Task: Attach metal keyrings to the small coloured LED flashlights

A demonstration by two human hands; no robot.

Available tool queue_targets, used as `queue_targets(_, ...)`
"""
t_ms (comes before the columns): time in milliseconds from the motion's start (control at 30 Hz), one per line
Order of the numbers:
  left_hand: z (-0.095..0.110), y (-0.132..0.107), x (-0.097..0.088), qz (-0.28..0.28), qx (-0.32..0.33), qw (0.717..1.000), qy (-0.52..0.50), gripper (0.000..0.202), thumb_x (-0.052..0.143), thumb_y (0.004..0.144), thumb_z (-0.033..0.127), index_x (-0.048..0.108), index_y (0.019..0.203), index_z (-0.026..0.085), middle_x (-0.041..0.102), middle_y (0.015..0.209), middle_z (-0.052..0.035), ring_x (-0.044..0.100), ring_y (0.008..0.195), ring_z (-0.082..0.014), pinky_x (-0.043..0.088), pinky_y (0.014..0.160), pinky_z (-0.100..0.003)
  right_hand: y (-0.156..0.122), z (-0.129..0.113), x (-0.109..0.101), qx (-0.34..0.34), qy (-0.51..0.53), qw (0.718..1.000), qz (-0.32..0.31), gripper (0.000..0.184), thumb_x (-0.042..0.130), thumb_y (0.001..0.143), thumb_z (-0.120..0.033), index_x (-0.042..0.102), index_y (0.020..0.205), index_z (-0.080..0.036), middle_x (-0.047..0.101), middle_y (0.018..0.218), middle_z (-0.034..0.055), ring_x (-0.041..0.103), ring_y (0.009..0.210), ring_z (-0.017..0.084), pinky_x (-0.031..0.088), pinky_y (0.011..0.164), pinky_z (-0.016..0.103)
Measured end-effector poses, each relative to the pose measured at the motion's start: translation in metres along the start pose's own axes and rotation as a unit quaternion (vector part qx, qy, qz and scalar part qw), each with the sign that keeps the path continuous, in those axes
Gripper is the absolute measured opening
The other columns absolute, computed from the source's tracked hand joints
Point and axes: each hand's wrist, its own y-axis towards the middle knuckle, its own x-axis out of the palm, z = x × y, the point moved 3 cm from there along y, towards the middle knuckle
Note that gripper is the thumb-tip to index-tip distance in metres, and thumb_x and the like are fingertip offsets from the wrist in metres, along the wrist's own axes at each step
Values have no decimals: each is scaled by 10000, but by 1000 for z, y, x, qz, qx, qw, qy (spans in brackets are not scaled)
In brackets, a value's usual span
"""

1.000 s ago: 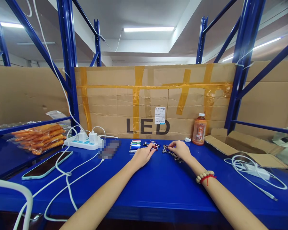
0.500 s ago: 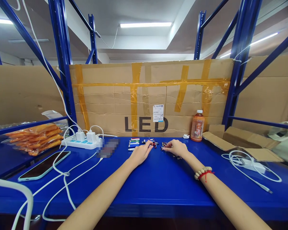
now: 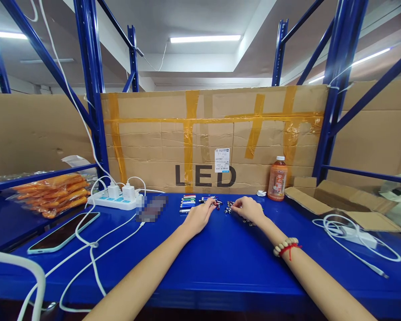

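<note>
On the blue tabletop, my left hand (image 3: pixel 199 217) rests with its fingers drawn together beside a small red piece (image 3: pixel 217 204). Whether that piece is between the fingertips is too small to tell. Just behind those fingers lie several small blue and dark pieces (image 3: pixel 207 198). My right hand (image 3: pixel 249 208), bent at the wrist, pinches at a cluster of small shiny metal pieces (image 3: pixel 227 209); what it grips is hidden. More metal bits (image 3: pixel 249 222) lie under that hand. Left of my left hand, several slim coloured cylinders (image 3: pixel 187 203) lie in a stacked row.
A bottle of orange drink (image 3: pixel 277 179) and an open cardboard box (image 3: pixel 309 203) stand at right, with a coiled white cable (image 3: pixel 357 236) in front. At left are a power strip (image 3: pixel 115 201), a phone (image 3: pixel 64 232), cables and bagged orange items (image 3: pixel 53 194). Cardboard (image 3: pixel 147 147) closes the back.
The whole view has shifted slightly down and right. My right hand has drawn a little away from the metal pieces' left end, showing more of them; my left hand stays nearly in place.
</note>
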Motion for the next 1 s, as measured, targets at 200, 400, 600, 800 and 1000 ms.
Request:
queue_targets(200,-6,4,5,15,-34,996,-77,227,264,909,300,463,965,206,618,879,-5,569,856,-153,393,737,-246,8,-10,8,-92,291,951,49,288,553,719,-409,675,790,-157,659,748,45,539,539,129,395,524,243)
queue_targets(400,-9,5,9,20,-26,991,-133,183,290,897,294,422,981,198,575,782,-7,556,729,-148,396,676,-244,2,-37,11,-155,466,871,-11,405,621,626,-479,654,804,-117,622,630,48,449,422,83,358,418,217)
queue_targets(600,-8,6,12,22,-3,986,-166,184,293,901,294,401,1006,188,583,858,-39,565,805,-166,404,732,-271,-3,-41,9,-169,482,859,-29,360,678,579,-452,654,722,-123,620,637,42,457,444,76,366,441,220)
queue_targets(800,-4,1,13,13,63,984,-164,230,289,905,279,406,1076,180,535,1116,-100,509,1036,-190,388,867,-311,1,-34,11,-150,494,851,-99,365,734,512,-424,657,686,-113,575,555,11,445,472,69,346,463,211)
queue_targets(1000,2,-4,10,13,86,987,-136,267,300,905,278,446,1108,186,557,1103,-80,519,1034,-182,396,889,-310,0,-30,16,-116,517,834,-154,416,753,465,-451,603,660,-114,516,494,-34,385,434,37,290,430,189)
